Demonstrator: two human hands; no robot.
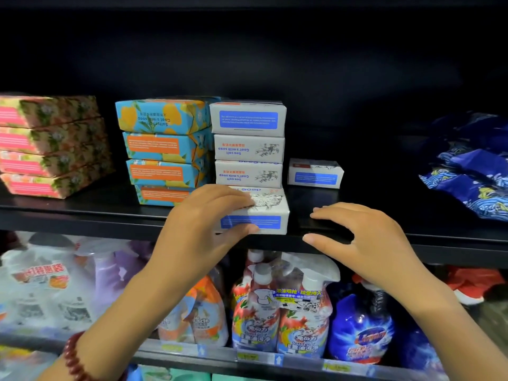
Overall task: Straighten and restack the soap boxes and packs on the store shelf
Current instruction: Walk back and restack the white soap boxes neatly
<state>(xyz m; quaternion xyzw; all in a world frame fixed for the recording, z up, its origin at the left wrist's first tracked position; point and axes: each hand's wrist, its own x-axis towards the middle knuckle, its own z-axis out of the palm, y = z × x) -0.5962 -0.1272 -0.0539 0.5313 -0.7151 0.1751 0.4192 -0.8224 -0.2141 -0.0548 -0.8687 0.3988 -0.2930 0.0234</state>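
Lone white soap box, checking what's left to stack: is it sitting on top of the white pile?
No, the lone white soap box sits on the shelf right of the white pile.

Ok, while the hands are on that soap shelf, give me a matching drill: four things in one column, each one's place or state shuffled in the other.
Column one:
1. front white box
2. lone white box
3. blue-and-orange stack
4. right hand

Column two:
A. between the pink floral stack and the white stack
B. relaxed fingers, holding nothing
C. gripped by the left hand at the front of the shelf
D. standing by itself, right of the white stack

Pairs: 1-C, 2-D, 3-A, 4-B
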